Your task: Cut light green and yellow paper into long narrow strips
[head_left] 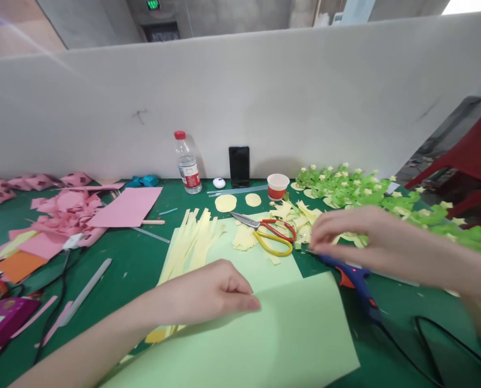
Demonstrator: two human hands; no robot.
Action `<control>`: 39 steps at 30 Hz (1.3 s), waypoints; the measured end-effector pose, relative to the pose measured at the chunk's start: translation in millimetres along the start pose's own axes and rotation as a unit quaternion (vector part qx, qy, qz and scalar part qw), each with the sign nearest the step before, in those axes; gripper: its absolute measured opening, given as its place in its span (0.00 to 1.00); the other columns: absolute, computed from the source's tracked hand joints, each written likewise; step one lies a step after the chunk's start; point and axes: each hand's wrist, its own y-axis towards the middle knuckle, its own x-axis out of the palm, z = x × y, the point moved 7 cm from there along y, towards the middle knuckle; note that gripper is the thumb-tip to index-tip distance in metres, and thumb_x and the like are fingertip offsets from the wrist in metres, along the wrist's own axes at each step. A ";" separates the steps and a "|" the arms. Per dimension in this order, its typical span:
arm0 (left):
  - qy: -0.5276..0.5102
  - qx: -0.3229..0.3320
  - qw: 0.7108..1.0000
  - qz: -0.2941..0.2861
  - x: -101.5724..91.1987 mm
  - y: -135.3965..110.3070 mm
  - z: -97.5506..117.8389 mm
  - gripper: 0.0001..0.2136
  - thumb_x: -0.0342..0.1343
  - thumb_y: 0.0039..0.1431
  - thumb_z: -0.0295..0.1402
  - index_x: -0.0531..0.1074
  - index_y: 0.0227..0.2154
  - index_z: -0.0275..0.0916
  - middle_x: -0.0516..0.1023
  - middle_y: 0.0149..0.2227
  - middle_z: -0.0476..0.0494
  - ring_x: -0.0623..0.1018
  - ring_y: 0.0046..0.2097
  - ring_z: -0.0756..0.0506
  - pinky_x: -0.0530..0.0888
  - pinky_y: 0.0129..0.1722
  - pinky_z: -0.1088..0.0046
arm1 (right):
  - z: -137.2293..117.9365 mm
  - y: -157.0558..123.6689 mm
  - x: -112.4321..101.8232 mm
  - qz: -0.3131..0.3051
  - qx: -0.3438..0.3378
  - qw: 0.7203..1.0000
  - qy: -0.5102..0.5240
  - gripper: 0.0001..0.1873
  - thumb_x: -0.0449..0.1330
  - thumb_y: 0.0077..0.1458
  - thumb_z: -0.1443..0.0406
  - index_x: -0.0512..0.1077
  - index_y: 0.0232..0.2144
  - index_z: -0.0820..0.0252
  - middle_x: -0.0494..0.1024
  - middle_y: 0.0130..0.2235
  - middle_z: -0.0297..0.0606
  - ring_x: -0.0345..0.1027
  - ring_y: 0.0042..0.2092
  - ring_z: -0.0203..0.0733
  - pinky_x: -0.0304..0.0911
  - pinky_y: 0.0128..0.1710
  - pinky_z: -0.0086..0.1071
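While yellow strips lay behind, we saw the left hand curled over the green paper, probably to steady it; whether it pinched anything, we could not tell. Scissors lay beyond, likely for easy reach. The right hand was blurred by the glue gun, its grip unclear.

R fingers blurred, glue gun pt. hidden behind them, green sheet cut off @ btm
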 end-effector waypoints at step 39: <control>-0.030 -0.011 0.999 -0.028 2.4 1.6 -5.9 0.19 0.50 0.55 0.38 0.49 0.15 0.39 0.43 0.16 0.57 0.46 0.19 0.55 0.45 0.17 0.74 | -13.4 0.1 30.6 -0.020 -0.009 1.000 0.019 0.12 0.53 0.53 0.57 0.72 0.31 0.58 0.75 0.33 0.38 0.68 0.35 0.41 0.60 0.33 0.30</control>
